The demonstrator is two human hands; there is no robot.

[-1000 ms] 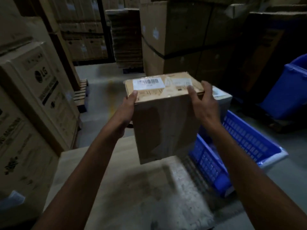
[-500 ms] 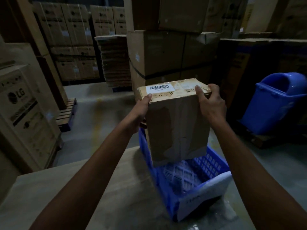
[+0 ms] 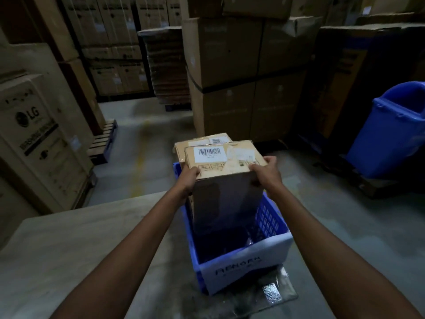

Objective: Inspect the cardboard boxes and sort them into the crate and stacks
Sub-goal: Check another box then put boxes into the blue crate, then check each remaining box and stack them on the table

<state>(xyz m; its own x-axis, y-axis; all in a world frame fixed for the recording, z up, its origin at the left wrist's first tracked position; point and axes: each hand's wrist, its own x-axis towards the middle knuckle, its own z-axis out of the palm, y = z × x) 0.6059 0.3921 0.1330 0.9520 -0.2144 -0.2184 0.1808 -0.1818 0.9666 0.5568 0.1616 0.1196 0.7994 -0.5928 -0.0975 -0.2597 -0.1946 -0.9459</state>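
Fingers [image 3: 254, 168]: curled over the near top edge of the held box [image 3: 226, 199], gripping it from both sides.
Left hand [image 3: 189, 178]: holds the near left top corner, thumb lying on the top face.
Right hand [image 3: 268, 173]: holds the near right top corner.
Position of task object: the held box stands upright with its lower part sunk between the walls of the crate [image 3: 272, 217]; contact with the crate bottom cannot be told.
Barcode label [image 3: 210, 154]: white, on the left of the top face; a line of small print sits beneath the bars, too small to read.
Second label [image 3: 242, 155]: white, just right of the barcode label, partly under a strip of tape; print blurred.
Handling marks [image 3: 216, 167]: row of small boxed symbols along the near edge of the top face; illegible.
Rear box [image 3: 202, 141]: just behind the held box at the crate's far end, carrying its own small barcode sticker.
Crate panel [image 3: 243, 269]: white face on the blue crate's near wall, with dark handwritten capitals that cannot be read with certainty.
Tabletop [image 3: 69, 245]: pale surface just left of the crate.
Appliance carton [image 3: 39, 139]: at left, printed with the "LG" logo above a black band of blurred lettering.
Blue bin [image 3: 391, 130]: at right, well apart from the crate.
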